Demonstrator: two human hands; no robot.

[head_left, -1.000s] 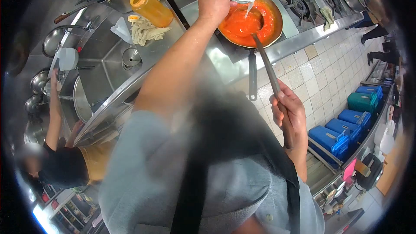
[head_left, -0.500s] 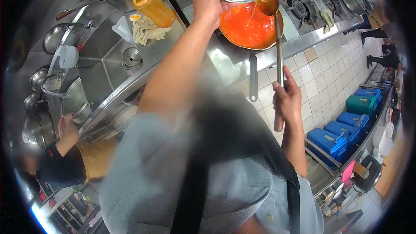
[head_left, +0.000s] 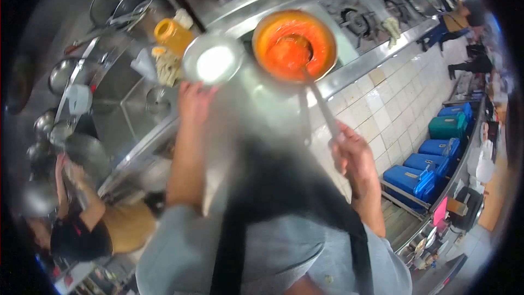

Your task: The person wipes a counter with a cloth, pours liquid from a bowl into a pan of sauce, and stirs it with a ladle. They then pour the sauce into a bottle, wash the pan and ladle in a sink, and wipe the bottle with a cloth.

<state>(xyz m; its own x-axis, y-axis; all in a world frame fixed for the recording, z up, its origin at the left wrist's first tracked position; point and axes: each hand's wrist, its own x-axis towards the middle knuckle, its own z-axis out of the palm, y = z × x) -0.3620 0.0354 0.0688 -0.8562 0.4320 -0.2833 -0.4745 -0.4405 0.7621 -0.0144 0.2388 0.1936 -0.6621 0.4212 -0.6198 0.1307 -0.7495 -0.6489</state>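
My left hand (head_left: 195, 101) grips the near edge of a metal bowl (head_left: 233, 49) with white liquid (head_left: 214, 64) in it. This bowl is blurred and level, left of the frying pan. In my closed right hand (head_left: 355, 150) is the long handle of a ladle (head_left: 321, 101). Its head sits down in the pan, partly covered by sauce. The frying pan (head_left: 329, 33) holds thick orange-red sauce (head_left: 281, 57) and stands on the stove. Sauce coats its inner wall.
An orange-yellow squeeze bottle (head_left: 173, 37) and a crumpled cloth (head_left: 167, 68) lie left by the sink (head_left: 112, 101). Burners (head_left: 355, 22) are right of the pan. Blue bins (head_left: 409, 180) line the right side. Another person (head_left: 82, 229) works at lower left.
My left hand has moved the bowl away from above the pan, to the left and closer. The ladle has gone down from above the pan into the sauce, its handle now slanting.
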